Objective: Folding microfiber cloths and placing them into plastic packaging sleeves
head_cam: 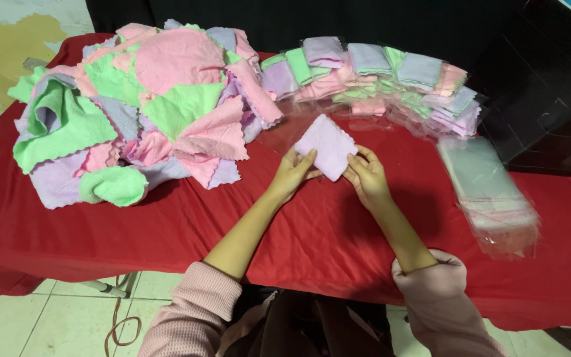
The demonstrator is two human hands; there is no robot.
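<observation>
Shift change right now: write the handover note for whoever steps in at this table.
Left hand and right hand hold one folded lilac cloth together above the red table.
Loose cloths pile, pink, green and lilac, lies far left, unfolded.
Packed folded cloths are rowed at the back.
Empty clear bags stack sits right.
Done: the back row. Left: the pile, and the cloth in hand is unbagged.
</observation>
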